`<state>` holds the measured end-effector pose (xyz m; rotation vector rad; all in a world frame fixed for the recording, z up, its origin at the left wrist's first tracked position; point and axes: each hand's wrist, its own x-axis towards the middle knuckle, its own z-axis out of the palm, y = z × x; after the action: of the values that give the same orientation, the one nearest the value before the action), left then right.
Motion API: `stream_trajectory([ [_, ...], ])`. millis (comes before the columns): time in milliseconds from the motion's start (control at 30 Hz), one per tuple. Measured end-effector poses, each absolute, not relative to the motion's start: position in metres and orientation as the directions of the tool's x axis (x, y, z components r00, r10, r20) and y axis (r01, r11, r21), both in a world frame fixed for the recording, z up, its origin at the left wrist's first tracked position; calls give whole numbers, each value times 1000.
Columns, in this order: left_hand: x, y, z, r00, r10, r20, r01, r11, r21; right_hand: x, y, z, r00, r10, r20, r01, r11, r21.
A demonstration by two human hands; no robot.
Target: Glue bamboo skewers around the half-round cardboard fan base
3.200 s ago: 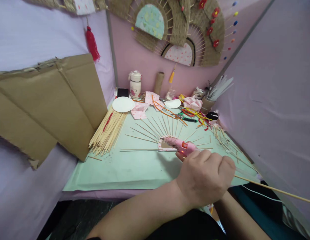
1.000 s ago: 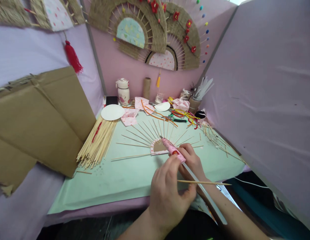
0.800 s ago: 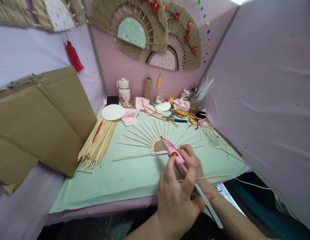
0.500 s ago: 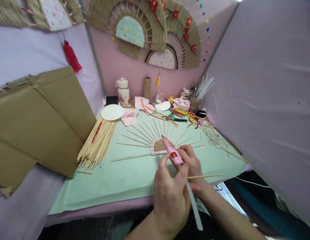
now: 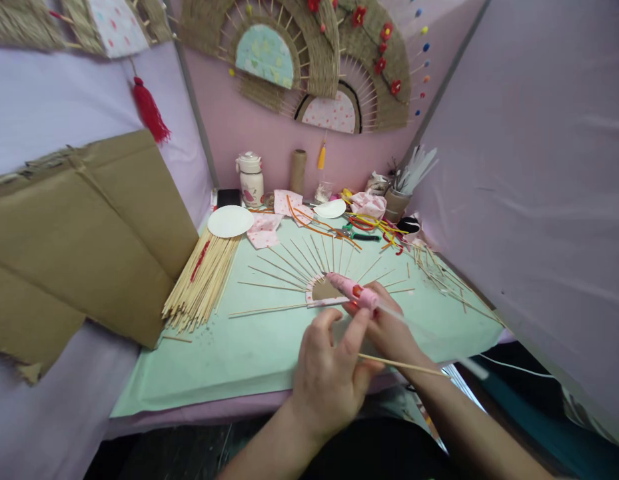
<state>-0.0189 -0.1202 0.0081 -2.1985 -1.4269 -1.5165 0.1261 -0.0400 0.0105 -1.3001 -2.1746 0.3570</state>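
My right hand [image 5: 389, 323] is wrapped round the pink glue gun [image 5: 356, 291], whose tip points up and left over the fan frame. A translucent glue stick [image 5: 429, 337], blurred, sticks out of its back end. Close beside it, my left hand [image 5: 326, 367] pinches a thin wooden stick [image 5: 409, 365] between thumb and finger, with the stick reaching right across my right wrist. Beyond my hands lies a half-round cardboard piece [image 5: 325, 290] with a pink dotted rim and thin sticks fanning out from it.
A pile of sticks [image 5: 202, 283] and a white disc [image 5: 230, 221] lie at the left, beside a big cardboard sheet [image 5: 89, 233]. Behind are a bottle [image 5: 251, 180], a cardboard tube [image 5: 298, 172] and green-handled pliers [image 5: 362, 235]. Loose sticks [image 5: 439, 273] lie at the right.
The glue gun has tilted so its back end points further right, and the glue stick swung right. My left hand has shifted slightly left, away from the gun's back end.
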Motion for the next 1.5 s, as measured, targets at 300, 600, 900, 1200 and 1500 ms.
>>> stream_trajectory([
  [300, -160, -76, 12, 89, 797, 598, 851, -373, 370, 134, -32, 35, -410, 911, 47, 575, 298, -762],
  [600, -192, -65, -8, 14, 915, 402, 925, -165, 343, 126, -29, 31, -396, 915, -78, 685, 238, -689],
  [900, -185, -68, -5, 7, 941, 339, 941, -120, 316, 125, -25, 26, -411, 908, -79, 708, 263, -656],
  [1200, -180, -68, -5, 7, 937, 350, 955, -110, 275, 124, -26, 27, -411, 909, -70, 714, 273, -645],
  [1500, -182, -67, -8, 13, 937, 348, 953, -117, 281, 122, -26, 28, -382, 919, -97, 743, 243, -623],
])
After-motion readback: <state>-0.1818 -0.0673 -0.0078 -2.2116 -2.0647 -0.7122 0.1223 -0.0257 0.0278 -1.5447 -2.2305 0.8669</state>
